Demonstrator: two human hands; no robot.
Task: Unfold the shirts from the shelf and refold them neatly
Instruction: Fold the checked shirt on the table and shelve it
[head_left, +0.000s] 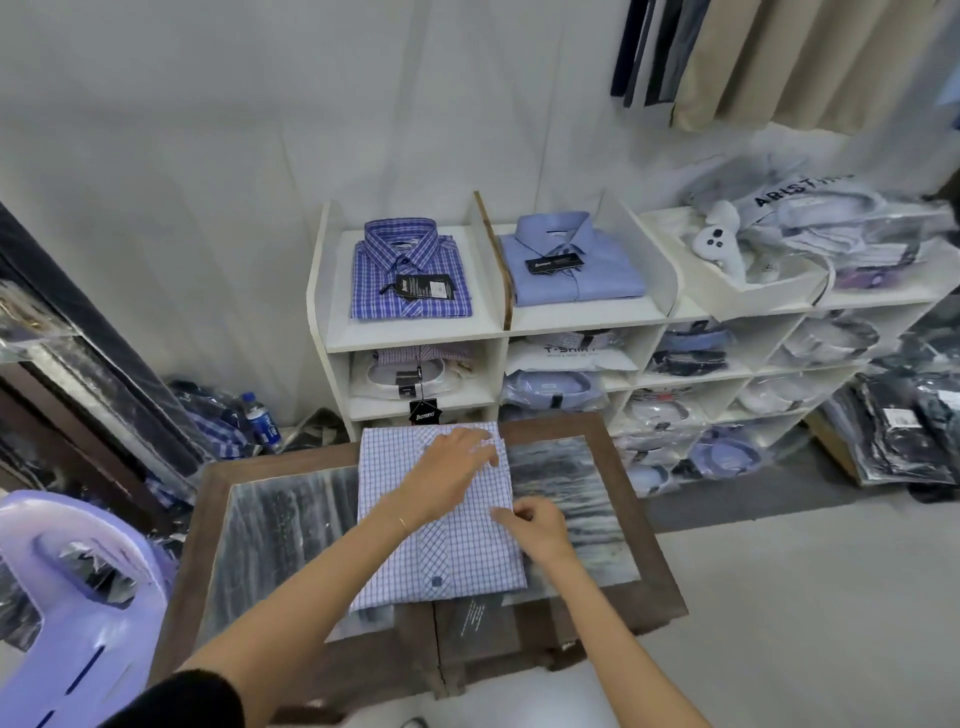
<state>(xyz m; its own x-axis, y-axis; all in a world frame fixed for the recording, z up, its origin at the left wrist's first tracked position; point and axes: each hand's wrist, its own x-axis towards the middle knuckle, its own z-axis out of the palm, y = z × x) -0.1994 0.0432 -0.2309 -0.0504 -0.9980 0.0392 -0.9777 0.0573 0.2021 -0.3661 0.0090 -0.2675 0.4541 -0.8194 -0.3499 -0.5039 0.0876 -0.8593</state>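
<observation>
A light blue and white checked shirt (410, 540) lies folded on the dark wooden table (644, 577), collar end toward the shelf, with a black hang tag (422, 413) at its far edge. My left hand (457, 467) lies flat with straight fingers on the shirt's upper right part. My right hand (537, 525) pinches the shirt's right edge lower down. On top of the white shelf (332, 312) sit a blue plaid shirt (410, 275) and a plain blue shirt (571, 270), both folded.
The shelf's cubbies hold several bagged shirts. A purple plastic stool (78, 597) stands at my left. A water bottle (262, 421) and bagged clothes lie on the floor by the shelf. More packed garments (904, 431) pile at the right. Trousers hang top right.
</observation>
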